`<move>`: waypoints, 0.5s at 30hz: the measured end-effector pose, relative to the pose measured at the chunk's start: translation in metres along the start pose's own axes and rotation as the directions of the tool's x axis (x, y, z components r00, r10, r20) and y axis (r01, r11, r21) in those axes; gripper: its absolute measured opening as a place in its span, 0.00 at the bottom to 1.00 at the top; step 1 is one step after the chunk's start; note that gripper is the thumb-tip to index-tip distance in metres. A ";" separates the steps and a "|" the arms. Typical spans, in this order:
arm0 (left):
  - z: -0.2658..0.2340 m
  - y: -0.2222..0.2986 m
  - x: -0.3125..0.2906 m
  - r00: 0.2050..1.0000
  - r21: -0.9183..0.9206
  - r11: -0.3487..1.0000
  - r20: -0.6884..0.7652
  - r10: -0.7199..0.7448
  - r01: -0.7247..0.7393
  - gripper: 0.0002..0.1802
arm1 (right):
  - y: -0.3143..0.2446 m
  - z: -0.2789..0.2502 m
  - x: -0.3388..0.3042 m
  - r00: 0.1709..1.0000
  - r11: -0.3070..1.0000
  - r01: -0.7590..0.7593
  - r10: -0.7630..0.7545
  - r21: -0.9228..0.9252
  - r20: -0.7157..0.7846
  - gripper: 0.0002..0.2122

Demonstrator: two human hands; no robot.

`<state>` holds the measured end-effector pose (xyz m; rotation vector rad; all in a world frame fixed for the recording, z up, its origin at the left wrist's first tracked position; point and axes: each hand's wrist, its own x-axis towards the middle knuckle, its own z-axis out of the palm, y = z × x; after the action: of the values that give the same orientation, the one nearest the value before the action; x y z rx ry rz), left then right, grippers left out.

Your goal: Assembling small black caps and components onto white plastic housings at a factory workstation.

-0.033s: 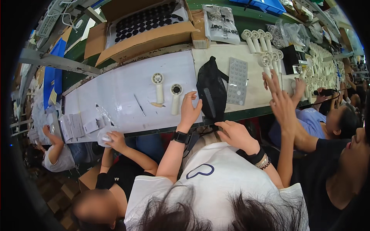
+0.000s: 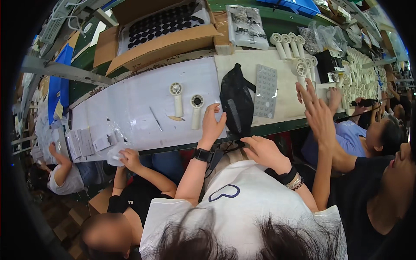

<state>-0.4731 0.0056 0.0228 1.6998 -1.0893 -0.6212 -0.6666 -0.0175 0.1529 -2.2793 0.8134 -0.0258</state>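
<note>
My left hand (image 2: 212, 124) rests on the white work mat near the table's front edge. Its thumb stands apart from the loosely bent fingers, and nothing is in it. Close by on its left lies a white handheld fan (image 2: 196, 112) with a dark centre; a second white handheld fan (image 2: 177, 99) lies farther left. Just right of that hand is a black mesh pouch (image 2: 236, 102). Below the pouch, at the table edge, my right hand (image 2: 265, 151) is open with its fingers stretched out. Its fingertips are near a dark strap or cord that I cannot make out clearly.
A thin pen-like tool (image 2: 156, 118) lies on the left. Right of the pouch is a grey sheet of small parts (image 2: 265, 91). An open carton (image 2: 162, 50) of black round parts stands behind. Co-workers sit on both sides; one hand (image 2: 318, 117) reaches toward standing white fans (image 2: 286, 43).
Both my hands stay in place. At the left, the co-worker's whitish object has turned slightly in the hand. The whole view has shifted a little.
</note>
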 end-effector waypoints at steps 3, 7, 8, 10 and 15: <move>0.001 -0.015 -0.004 1.000 0.054 0.999 0.004 0.001 -0.002 0.20 | 0.007 0.006 -0.002 1.000 1.000 -0.013 0.012 -0.028 -0.017 0.12; -0.009 -0.025 -0.006 1.000 0.054 0.998 0.019 -0.020 0.019 0.20 | 0.014 0.016 -0.001 0.999 0.998 -0.013 0.011 -0.056 -0.033 0.13; -0.011 -0.025 -0.006 0.999 0.051 0.998 0.019 -0.029 0.028 0.20 | 0.014 0.018 0.000 1.000 0.999 0.010 -0.011 -0.049 -0.021 0.13; -0.010 -0.022 -0.003 0.999 0.036 0.999 0.045 -0.021 0.020 0.20 | 0.018 0.018 -0.002 1.000 0.999 0.015 -0.016 -0.051 -0.021 0.13; -0.009 -0.009 0.008 0.997 0.060 0.997 0.058 -0.049 0.045 0.20 | 0.025 0.013 0.002 0.999 0.998 0.026 -0.028 -0.053 -0.033 0.12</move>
<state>-0.4587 0.0032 0.0187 1.7715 -1.1215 -0.6794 -0.6757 -0.0242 0.1274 -2.3453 0.8094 -0.0565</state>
